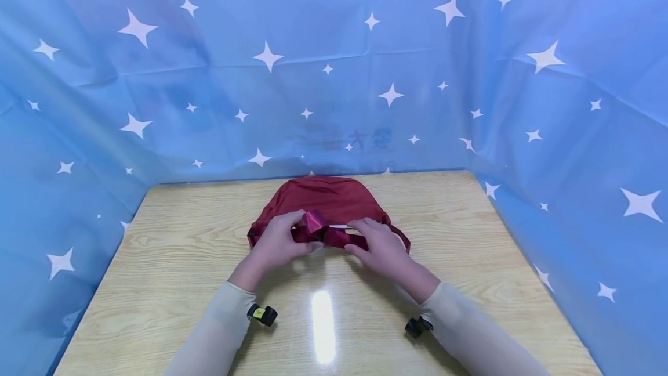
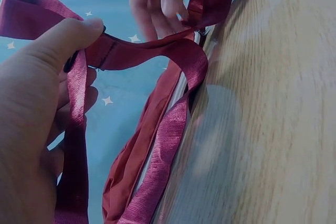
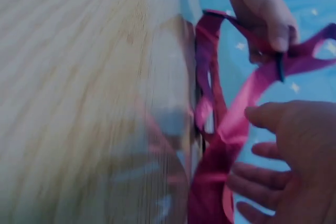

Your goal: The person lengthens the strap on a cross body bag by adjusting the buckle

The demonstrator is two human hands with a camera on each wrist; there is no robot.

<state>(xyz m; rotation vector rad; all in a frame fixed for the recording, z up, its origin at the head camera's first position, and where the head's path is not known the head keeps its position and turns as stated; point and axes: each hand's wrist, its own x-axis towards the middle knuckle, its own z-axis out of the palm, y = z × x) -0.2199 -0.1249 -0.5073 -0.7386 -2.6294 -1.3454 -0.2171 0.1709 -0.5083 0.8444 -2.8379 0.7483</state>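
A dark red cloth bag [image 1: 325, 197] lies near the back edge of the table, its shiny red strap [image 1: 341, 238] along the near side. My left hand [image 1: 278, 242] pinches the strap between thumb and fingers, beside a black strap slider [image 3: 280, 67]. A loop of strap stands up from that grip, and other lengths hang down below it. My right hand [image 1: 383, 247] is at the right part of the strap. In the right wrist view its fingers [image 3: 262, 174] are spread and loosely bent, with the fingertips right by the strap.
The wooden table [image 1: 172, 283] has a bright light reflection near its front middle. A blue curtain [image 1: 323, 86] with white stars stands behind the table and along both sides. Black wrist bands [image 1: 419, 327] sit over the pale sleeves.
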